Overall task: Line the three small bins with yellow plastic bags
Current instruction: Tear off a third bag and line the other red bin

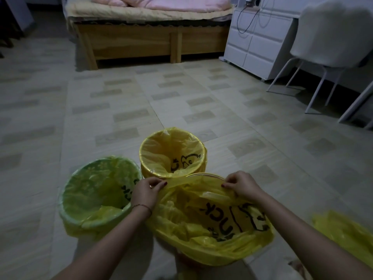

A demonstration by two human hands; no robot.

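Two bins, the green bin at lower left and the far bin at centre, look lined; the left hand and right hand pinch the last bag at lower centre, stretching its far edge over the near bin's rim

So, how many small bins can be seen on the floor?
3. A green bin on the left, a yellow bin behind, and the nearest bin, where both hands pinch the bag edge. None seems hidden.

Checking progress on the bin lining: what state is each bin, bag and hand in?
Green bin: lined.
Far bin: lined.
Near bin: bag not yet over far rim.
Near bag: loose, crumpled.
Left hand: pinching bag edge.
Right hand: pinching bag edge.
Spare bags: heaped on floor.
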